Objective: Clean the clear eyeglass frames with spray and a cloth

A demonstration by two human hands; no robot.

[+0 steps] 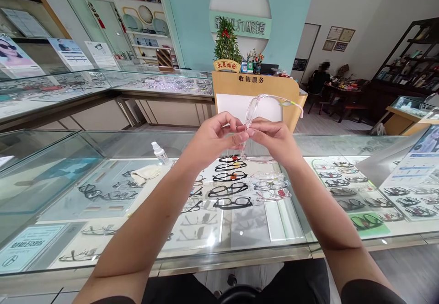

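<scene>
A pair of clear-framed eyeglasses (252, 111) is held up above the glass display counter, turned on its side with one temple reaching right. My left hand (219, 135) pinches the frame near its middle between thumb and fingers. From the other side, my right hand (272, 139) grips the same frame, its thumb close to the left one. Under my hands, black eyeglasses (233, 202) lie in a column on the glass top, some with orange tags. Clear eyeglasses (274, 195) lie to their right. The fingers partly hide the held frame.
A white spray bottle (159, 152) and a cream cloth (145, 174) are on the counter (192, 252) at left. More frames show at right, beside a standing poster (416, 157). Beyond are a wooden cashier desk (291, 98) and a seated person (320, 79).
</scene>
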